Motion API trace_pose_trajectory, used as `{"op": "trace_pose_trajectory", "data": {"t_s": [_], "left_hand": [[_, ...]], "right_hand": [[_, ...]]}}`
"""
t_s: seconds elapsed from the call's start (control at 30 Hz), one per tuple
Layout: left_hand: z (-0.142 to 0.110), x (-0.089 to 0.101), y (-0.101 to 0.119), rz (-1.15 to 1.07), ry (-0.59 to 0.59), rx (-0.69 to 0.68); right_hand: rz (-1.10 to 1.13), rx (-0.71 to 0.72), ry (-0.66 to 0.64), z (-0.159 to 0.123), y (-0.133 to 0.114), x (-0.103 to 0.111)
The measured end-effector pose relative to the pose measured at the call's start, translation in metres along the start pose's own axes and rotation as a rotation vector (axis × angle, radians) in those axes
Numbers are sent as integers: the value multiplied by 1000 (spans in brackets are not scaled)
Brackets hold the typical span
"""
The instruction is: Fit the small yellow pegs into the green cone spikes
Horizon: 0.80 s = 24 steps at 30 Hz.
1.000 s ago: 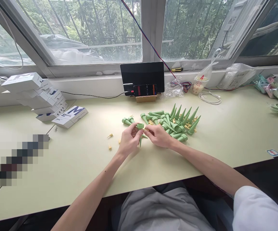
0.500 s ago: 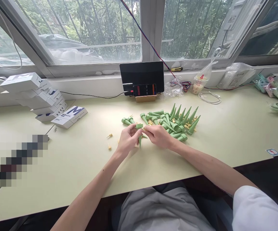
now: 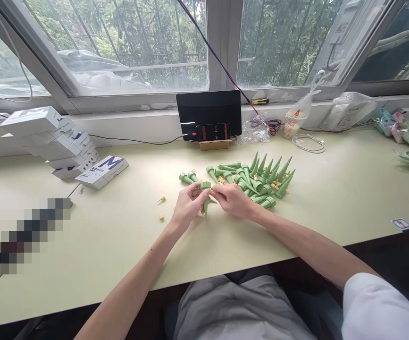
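Between its fingers my left hand (image 3: 185, 204) grips a green plastic watering spike (image 3: 205, 185), capped end up and pointed tip down. My right hand (image 3: 234, 200) is closed in a pinch at the side of that spike, just under the cap. A small yellow valve (image 3: 211, 190) peeks out at its fingertips; most of it is hidden. Right behind and beside the right hand lies a pile of green spikes (image 3: 248, 182), with small yellow pieces among them. Several spikes at the back right stand with their tips up. Loose yellow valves (image 3: 161, 216) lie left of my left hand.
A black tablet (image 3: 209, 111) and a phone (image 3: 213, 132) lean on a stand by the window. White boxes (image 3: 59, 137) are stacked at the back left. A bagged cup (image 3: 292, 125), a white cable (image 3: 308, 144) and wrapped pastel items (image 3: 405, 127) lie toward the right.
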State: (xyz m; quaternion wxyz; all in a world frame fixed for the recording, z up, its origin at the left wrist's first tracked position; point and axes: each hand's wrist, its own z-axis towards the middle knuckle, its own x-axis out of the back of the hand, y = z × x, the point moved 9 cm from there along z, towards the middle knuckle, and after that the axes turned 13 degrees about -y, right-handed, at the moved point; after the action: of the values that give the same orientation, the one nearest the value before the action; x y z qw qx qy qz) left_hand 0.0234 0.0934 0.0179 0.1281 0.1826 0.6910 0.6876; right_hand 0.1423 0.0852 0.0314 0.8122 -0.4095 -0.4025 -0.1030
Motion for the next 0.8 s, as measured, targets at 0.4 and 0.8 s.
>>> {"op": "trace_pose_trajectory", "data": {"t_s": [0.4, 0.8], "left_hand": [[0, 2, 3, 146, 12, -63], [0, 0, 6, 180, 7, -95]], "right_hand": [[170, -42, -11, 1, 6, -1], [198, -106, -15, 1, 10, -1]]}}
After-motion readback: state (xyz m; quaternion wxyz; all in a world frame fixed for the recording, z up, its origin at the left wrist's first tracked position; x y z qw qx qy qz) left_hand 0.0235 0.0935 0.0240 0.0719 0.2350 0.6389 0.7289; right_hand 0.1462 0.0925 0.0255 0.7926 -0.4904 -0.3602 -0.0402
